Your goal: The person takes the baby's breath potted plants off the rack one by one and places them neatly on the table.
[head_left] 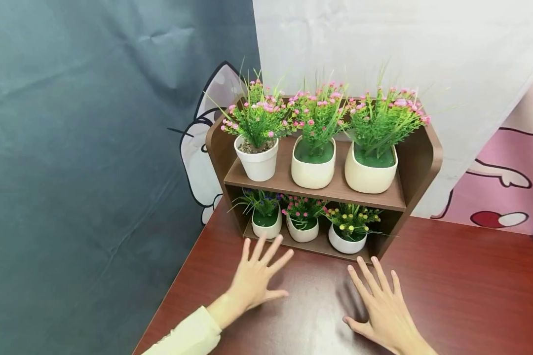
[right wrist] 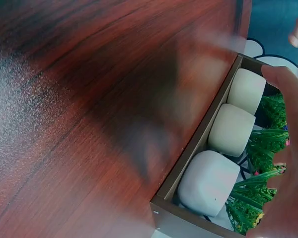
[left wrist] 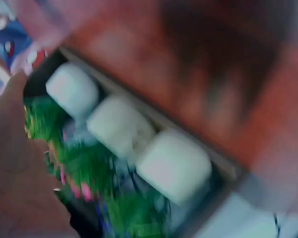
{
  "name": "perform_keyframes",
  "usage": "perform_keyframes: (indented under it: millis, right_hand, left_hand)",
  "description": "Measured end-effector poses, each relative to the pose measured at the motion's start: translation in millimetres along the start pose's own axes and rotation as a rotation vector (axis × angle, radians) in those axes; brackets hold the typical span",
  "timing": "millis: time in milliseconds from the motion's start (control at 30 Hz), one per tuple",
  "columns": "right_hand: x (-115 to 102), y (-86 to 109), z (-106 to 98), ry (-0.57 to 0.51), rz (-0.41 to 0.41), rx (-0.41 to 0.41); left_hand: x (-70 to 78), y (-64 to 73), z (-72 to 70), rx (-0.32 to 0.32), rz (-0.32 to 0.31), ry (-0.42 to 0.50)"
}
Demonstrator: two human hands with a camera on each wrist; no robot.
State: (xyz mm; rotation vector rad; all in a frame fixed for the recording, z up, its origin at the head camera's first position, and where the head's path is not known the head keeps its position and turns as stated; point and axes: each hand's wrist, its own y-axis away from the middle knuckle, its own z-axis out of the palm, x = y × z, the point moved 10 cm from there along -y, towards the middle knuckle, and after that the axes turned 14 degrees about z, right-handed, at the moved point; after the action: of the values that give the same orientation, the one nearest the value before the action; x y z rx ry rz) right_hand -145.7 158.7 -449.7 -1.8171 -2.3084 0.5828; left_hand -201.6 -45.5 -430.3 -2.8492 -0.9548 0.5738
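Observation:
Fingers spread, my left hand [head_left: 251, 281] hovers over the table before the left part of a brown two-tier shelf [head_left: 288, 186]. My right hand [head_left: 384, 308], its fingers also spread, is near the shelf's right front corner; neither holds anything. On the lower tier stand small pots with blue-purple flowers [head_left: 266, 222], pink flowers [head_left: 303, 228] and yellow flowers [head_left: 348, 239]. The upper tier bears a round white pot [head_left: 258, 162] and two cream pots, one in the middle [head_left: 313, 170] and one at right [head_left: 369, 175], all with pink-flowered plants. The left wrist view is blurred.
The shelf stands on a reddish-brown wooden table [head_left: 471, 286]. A grey-blue curtain [head_left: 93, 172] hangs along the left side, and a white cloth [head_left: 382, 39] with cartoon figures hangs behind. The table's left edge runs beside the curtain.

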Motion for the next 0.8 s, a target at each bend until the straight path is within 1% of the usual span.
perform_keyframes:
  millis: [133,267,333,400,533,667,733,800]
  right_hand:
    - [2,3.5,-3,-0.013,0.016,0.016]
    - [4,8.9,-4,-0.015,0.023,0.022]
    - [4,10.7,-3,-0.013,0.026,0.009]
    - [5,11.5,-3,-0.017,0.03,0.001]
    - [2,11.8,-5,-0.031,0.033,-0.003]
    - [-4,10.8,-7,-0.046,0.026,-0.013]
    - [-7,9.7,-6,-0.05,0.023,-0.02]
    - [-9,8.7,-7,-0.051,0.02,-0.02]
  left_hand:
    - [-39.1,9.5,-25.4,0.027,-0.083,-0.049]
    - [-74.9,23.1,-57.2,0.076,-0.178,-0.09]
    - [-92.9,28.1,-73.9,0.108,-0.229,-0.095]
    - [-110.5,30.7,-90.4,0.149,-0.266,-0.099]
    - [-140.5,31.1,-116.7,0.219,-0.301,-0.097]
    - [-170.4,31.4,-138.4,0.29,-0.356,-0.055]
    - [-184.7,28.4,-149.0,0.34,-0.375,-0.037]
    - [-196.0,20.4,-158.3,0.401,-0.364,-0.019]
